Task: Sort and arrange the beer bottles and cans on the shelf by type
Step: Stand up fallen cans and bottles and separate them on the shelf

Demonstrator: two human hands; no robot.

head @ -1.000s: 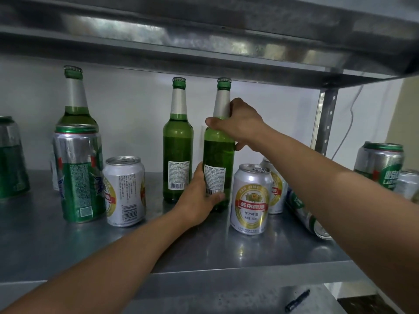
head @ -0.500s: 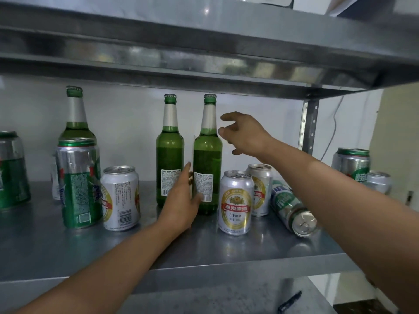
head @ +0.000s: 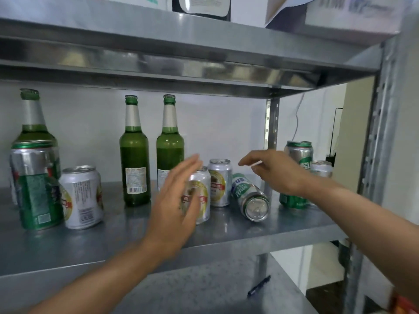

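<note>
My left hand (head: 174, 207) is flat, fingers straight and a little apart, holding nothing, just in front of the white-gold can (head: 204, 196) on the shelf (head: 113, 241). My right hand (head: 276, 173) hangs with loosely curled fingers, also empty. The lying green can (head: 250, 198) is at 7 o'clock of it. The nearest green bottle (head: 170, 146) stands upright at 11 o'clock of my left hand. I think a careless sweep could push the white-gold can into this bottle (glass, with a narrow foot) and tip it. The lying can may roll away if I only brush it.
</note>
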